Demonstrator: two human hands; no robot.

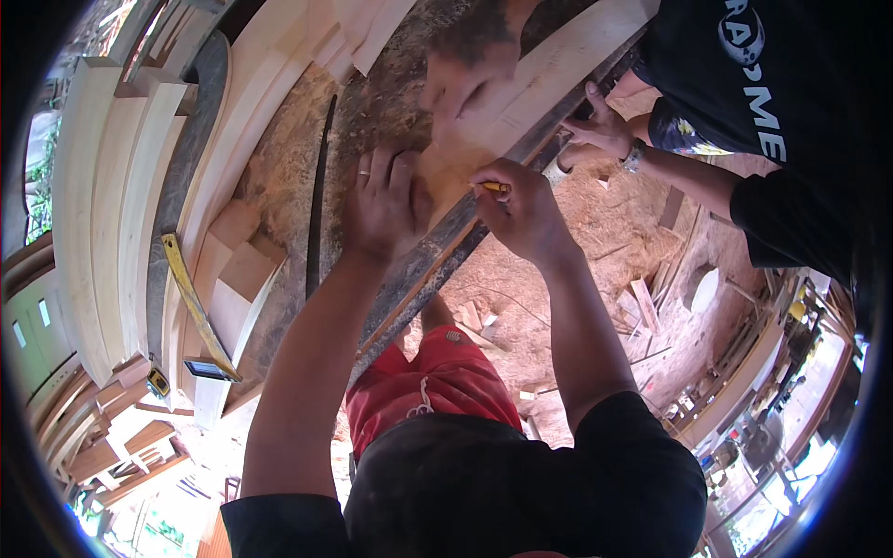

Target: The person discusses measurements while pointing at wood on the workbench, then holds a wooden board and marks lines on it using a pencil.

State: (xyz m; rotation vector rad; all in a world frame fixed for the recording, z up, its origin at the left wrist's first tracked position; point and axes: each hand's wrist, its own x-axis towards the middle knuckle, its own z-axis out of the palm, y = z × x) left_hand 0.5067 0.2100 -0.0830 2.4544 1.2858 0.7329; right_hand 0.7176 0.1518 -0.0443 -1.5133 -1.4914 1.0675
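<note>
My right hand [520, 209] grips a yellow pencil [497, 187], its tip end close to the near part of a pale wooden board [558, 84]. The board lies at a slant along the edge of a dusty workbench [418, 268]. Against the near left side of the board rests my left hand [384, 202], a ring on one finger. Its fingers are bent, and blur hides whether they grip the board. Another person's hand [603, 129], with a bracelet or watch at the wrist, is beside the board's right edge.
The other person's head [471, 63] leans over the board. A yellow-bladed square [199, 307] lies on curved wooden pieces [132, 209] at the left, near a tape measure [158, 382]. A narrow dark strip [321, 188] runs along the bench. Offcuts [645, 307] lie on the sawdust-covered floor [516, 300].
</note>
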